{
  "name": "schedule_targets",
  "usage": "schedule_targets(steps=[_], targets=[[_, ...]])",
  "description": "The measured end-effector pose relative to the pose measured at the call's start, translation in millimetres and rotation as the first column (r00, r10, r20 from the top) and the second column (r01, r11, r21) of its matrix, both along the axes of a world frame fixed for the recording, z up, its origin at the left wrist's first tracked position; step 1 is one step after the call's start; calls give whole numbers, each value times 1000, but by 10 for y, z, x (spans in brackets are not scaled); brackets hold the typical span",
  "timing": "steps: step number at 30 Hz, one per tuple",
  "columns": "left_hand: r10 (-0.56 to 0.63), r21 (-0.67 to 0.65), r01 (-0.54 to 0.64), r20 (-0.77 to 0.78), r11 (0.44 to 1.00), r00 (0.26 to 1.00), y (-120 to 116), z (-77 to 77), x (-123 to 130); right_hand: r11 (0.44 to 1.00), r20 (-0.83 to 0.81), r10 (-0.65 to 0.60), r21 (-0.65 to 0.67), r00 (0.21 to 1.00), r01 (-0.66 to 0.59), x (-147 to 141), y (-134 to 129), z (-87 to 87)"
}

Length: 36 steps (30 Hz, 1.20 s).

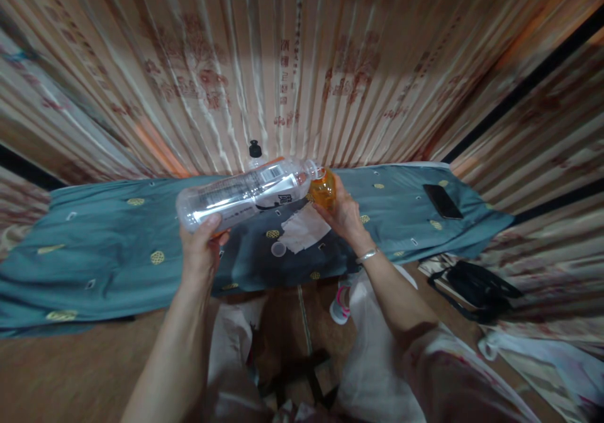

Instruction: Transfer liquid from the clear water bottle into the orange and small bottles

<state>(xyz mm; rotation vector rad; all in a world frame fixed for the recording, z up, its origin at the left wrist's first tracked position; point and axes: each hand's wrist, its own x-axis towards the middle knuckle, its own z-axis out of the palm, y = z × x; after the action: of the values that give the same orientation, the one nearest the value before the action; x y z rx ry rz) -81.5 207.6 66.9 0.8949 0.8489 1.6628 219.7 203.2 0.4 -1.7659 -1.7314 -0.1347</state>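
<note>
My left hand [205, 247] is wrapped round the base of a clear plastic bottle [245, 193] with a silver printed label. The bottle lies tilted over the cloth, its neck pointing right and slightly up. In my right hand [344, 215] is a small translucent orange container [323, 190], whose exact kind does not show. Bottle mouth and container meet or nearly meet; I cannot tell whether they touch. Below them a crumpled white tissue [304, 228] lies on the cloth, with a small round white cap [278, 248] beside it.
Behind the bottle stands another bottle with a black cap [255, 149], mostly hidden. A teal patterned cloth [113, 234] covers the low table. At the right lies a black phone [442, 201]. A black bag [481, 284] rests lower right, and pleated curtains [236, 51] hang close behind.
</note>
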Motion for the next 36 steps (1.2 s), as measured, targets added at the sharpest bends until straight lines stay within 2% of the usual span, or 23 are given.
schedule_targets(steps=[6, 22, 36], targets=[[22, -28, -21, 9, 999, 1000, 0, 8, 4, 1000, 12, -22, 6, 1000, 22, 11, 24, -36], [21, -32, -20, 19, 999, 1000, -3, 25, -2, 998, -15, 42, 50, 999, -41, 18, 7, -9], [0, 6, 0, 1, 1000, 1000, -11, 10, -11, 999, -11, 32, 32, 999, -31, 7, 10, -5]])
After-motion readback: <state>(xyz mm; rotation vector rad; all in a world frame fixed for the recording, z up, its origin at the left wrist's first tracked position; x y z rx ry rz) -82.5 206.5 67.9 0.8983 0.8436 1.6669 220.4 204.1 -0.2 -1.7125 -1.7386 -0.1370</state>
